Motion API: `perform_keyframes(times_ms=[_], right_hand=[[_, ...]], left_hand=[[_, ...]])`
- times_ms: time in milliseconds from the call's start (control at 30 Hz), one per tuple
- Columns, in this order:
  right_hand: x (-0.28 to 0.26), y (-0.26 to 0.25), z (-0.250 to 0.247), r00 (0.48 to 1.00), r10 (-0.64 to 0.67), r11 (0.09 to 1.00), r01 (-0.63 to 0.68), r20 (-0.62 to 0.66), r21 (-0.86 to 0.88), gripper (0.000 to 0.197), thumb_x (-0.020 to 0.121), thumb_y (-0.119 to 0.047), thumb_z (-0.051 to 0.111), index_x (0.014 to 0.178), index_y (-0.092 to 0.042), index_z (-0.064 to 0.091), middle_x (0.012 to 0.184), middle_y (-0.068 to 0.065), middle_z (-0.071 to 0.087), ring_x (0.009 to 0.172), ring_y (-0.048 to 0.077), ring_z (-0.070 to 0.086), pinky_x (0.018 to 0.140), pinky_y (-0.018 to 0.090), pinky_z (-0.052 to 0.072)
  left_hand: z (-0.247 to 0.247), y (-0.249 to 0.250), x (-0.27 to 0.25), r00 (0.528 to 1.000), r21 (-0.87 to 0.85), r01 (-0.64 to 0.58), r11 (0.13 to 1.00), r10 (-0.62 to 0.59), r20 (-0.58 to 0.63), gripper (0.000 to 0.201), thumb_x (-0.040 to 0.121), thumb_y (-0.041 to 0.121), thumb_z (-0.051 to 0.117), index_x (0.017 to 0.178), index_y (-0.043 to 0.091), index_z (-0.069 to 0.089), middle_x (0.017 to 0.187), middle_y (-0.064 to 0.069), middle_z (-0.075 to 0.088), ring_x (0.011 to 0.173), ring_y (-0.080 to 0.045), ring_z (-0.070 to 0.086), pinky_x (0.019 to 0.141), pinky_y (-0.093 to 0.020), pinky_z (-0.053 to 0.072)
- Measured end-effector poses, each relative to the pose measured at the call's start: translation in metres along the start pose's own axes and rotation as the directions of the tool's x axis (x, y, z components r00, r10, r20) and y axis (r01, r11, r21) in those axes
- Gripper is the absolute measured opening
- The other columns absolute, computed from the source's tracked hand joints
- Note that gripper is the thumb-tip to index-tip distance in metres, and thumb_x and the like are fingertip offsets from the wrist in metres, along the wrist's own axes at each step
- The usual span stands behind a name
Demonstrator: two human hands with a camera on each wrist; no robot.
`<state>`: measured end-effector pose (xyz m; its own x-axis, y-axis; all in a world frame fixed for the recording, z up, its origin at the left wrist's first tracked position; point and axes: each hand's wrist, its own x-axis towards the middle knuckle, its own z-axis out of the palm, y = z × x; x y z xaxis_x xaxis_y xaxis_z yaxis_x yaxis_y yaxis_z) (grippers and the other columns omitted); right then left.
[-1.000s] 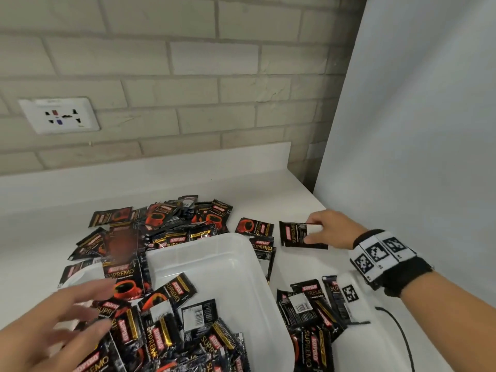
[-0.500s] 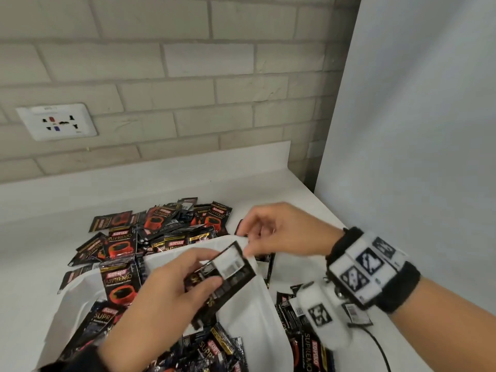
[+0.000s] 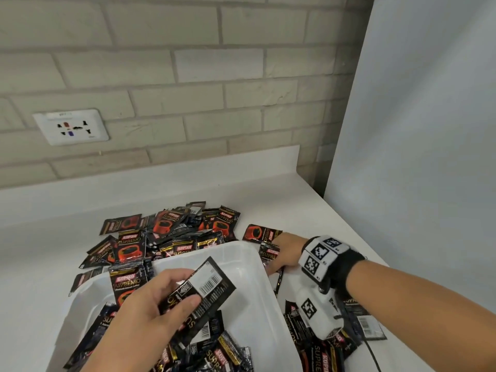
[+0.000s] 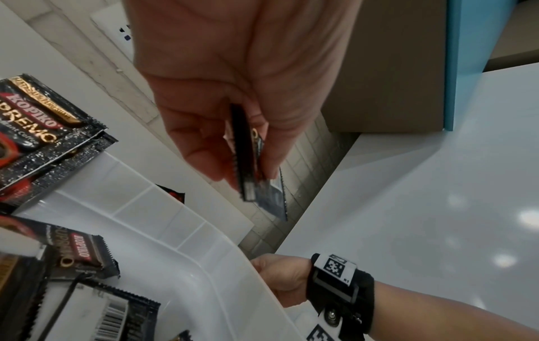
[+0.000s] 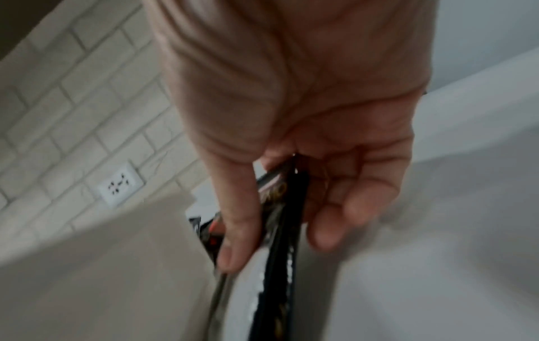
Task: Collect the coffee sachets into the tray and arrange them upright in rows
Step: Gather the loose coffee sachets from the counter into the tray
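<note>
Over the white tray (image 3: 257, 267) my left hand (image 3: 161, 307) pinches a couple of black coffee sachets (image 3: 212, 285), barcode side up; the left wrist view shows them edge-on (image 4: 248, 161). My right hand (image 3: 284, 253) is down beside the tray's far right corner. In the blurred right wrist view its thumb and fingers close on dark sachets (image 5: 291, 207) there. Several sachets lie loose in the tray's near part (image 3: 214, 350), and one leans against its far left wall (image 3: 126, 285). More are piled behind the tray (image 3: 171, 232) and to its right (image 3: 322, 345).
The white counter (image 3: 40, 264) meets a brick wall with a socket (image 3: 71, 127). A grey panel (image 3: 416, 130) closes off the right side. A thin black cable (image 3: 373, 355) runs from my right wrist camera across the sachets on the right.
My right hand handed a sachet to the left one, then dropped from above the tray's far edge to the sachets beside its right corner. The left hand now holds sachets over the tray.
</note>
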<state>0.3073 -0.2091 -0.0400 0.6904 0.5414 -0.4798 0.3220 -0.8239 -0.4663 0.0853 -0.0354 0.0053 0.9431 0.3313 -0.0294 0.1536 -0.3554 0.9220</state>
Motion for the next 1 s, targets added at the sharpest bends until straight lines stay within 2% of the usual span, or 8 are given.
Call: perform_keyframes(times_ms=[100,267,367,533,700,833,900,1000], right_hand=[[-0.011,0.001,-0.026,0.998,0.010,0.998,-0.006,-0.061,0.056,0.021,0.079,-0.023,0.072,0.075,-0.018,0.051,0.075,-0.001,0.056,0.063,0.013,0.055,0.055,0.022,0.047],[-0.053,-0.025,-0.074,0.916,-0.153,0.947,0.244,-0.371,0.211,0.014,0.086,-0.016,0.063,0.093,-0.012,0.051,0.082,-0.001,0.055,0.068,0.010,0.055,0.051,0.018,0.048],[-0.080,-0.056,-0.076,0.893,-0.344,0.863,0.423,-0.292,0.277,0.013,0.084,-0.013,0.066,0.091,-0.014,0.055,0.078,-0.003,0.058,0.065,0.009,0.058,0.052,0.019,0.050],[-0.089,-0.091,-0.038,0.868,-0.488,0.802,0.486,-0.089,0.347,0.022,0.079,-0.008,0.070,0.089,-0.018,0.054,0.076,-0.005,0.058,0.056,0.001,0.057,0.049,0.016,0.050],[-0.069,-0.084,-0.045,0.907,-0.381,0.659,0.404,-0.182,0.635,0.014,0.084,-0.011,0.064,0.089,-0.018,0.053,0.078,0.000,0.059,0.059,0.009,0.058,0.052,0.017,0.051],[-0.012,-0.048,-0.062,0.924,-0.171,0.966,0.225,-0.343,0.124,0.022,0.086,-0.022,0.064,0.104,-0.011,0.059,0.098,0.005,0.062,0.083,0.017,0.060,0.073,0.028,0.049],[0.015,-0.030,-0.053,0.970,-0.097,0.981,0.055,-0.224,-0.188,0.043,0.085,-0.030,0.065,0.121,-0.010,0.054,0.122,0.008,0.056,0.109,0.022,0.055,0.090,0.029,0.042],[0.039,-0.016,-0.032,0.990,-0.073,0.944,0.029,-0.122,-0.328,0.069,0.081,-0.038,0.067,0.136,-0.009,0.038,0.136,0.011,0.045,0.122,0.028,0.046,0.100,0.035,0.039]], left_hand=[[0.000,0.004,0.001,0.998,0.012,-0.025,1.000,0.026,-0.059,0.040,0.079,0.010,0.068,0.101,0.042,0.057,0.091,0.020,0.070,0.106,0.005,0.057,0.081,-0.010,0.040],[0.000,0.016,0.012,0.996,-0.030,-0.065,0.997,0.063,-0.066,0.043,0.084,0.001,0.060,0.097,0.042,0.057,0.065,0.040,0.061,0.066,0.023,0.056,0.069,-0.008,0.042],[0.003,0.018,0.023,0.994,-0.031,-0.074,0.997,0.072,-0.080,0.033,0.086,0.007,0.061,0.082,0.038,0.070,0.073,0.040,0.063,0.073,0.025,0.055,0.063,0.003,0.037],[0.019,0.041,0.022,0.999,-0.185,-0.047,0.982,0.046,-0.009,0.020,0.078,0.039,0.053,0.080,0.032,0.072,0.075,0.010,0.074,0.066,0.003,0.066,0.048,0.000,0.040],[0.019,0.031,0.023,0.999,-0.177,-0.010,0.984,0.001,-0.050,0.010,0.076,0.019,0.068,0.084,0.024,0.072,0.079,0.002,0.075,0.073,-0.016,0.070,0.061,-0.022,0.051],[0.014,0.026,0.020,0.998,-0.177,0.007,0.984,-0.018,-0.061,0.013,0.075,0.024,0.065,0.087,0.026,0.069,0.081,0.010,0.074,0.074,-0.008,0.070,0.068,-0.023,0.044],[0.016,0.028,0.018,0.998,-0.162,-0.010,0.987,0.000,-0.063,0.016,0.071,0.028,0.065,0.087,0.029,0.069,0.081,0.013,0.074,0.074,-0.005,0.069,0.073,-0.027,0.046],[0.018,0.029,0.016,0.999,-0.177,-0.037,0.983,0.030,-0.044,0.022,0.064,0.045,0.070,0.082,0.035,0.070,0.082,0.014,0.074,0.075,-0.006,0.069,0.072,-0.028,0.047]])
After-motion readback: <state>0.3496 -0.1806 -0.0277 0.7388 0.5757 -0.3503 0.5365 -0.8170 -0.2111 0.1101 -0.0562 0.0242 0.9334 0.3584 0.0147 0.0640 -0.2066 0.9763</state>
